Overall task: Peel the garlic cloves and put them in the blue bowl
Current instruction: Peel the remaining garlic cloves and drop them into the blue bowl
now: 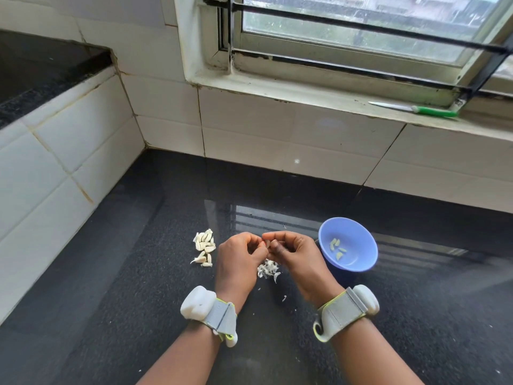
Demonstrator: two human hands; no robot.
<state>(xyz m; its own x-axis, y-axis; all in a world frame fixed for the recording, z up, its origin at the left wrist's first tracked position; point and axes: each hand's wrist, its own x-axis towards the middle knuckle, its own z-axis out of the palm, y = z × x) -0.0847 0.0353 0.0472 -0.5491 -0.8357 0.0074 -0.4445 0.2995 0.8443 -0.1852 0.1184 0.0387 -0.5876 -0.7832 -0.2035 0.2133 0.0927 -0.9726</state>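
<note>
Left hand [240,258] raised over the black table [138,273], fingers curled, fingertips pinching a small garlic clove [268,243] from its left side; right hand [295,252] meeting it from the right, fingers likewise curled, thumb and forefinger closed on the same clove; clove mostly hidden between the fingertips of both hands, only a pale sliver showing, too small to tell whether skin remains on it. Directly below the hands, on the table, a loose heap of white peel scraps [268,268], with a few stray flakes scattered nearer the wrists. Just left of the left hand, a small pile of unpeeled cloves [205,245], lying on the table, apart from the hand. Immediately right of the right hand, blue bowl [361,262] tilted toward the camera, a few peeled cloves [337,247] resting inside; bowl rim near the right hand's knuckles, contact not discernible. Grey strap with a white device [197,302] around each wrist. Well beyond, on the tiled window sill [305,97], a green-handled knife [416,109] lying flat.
</note>
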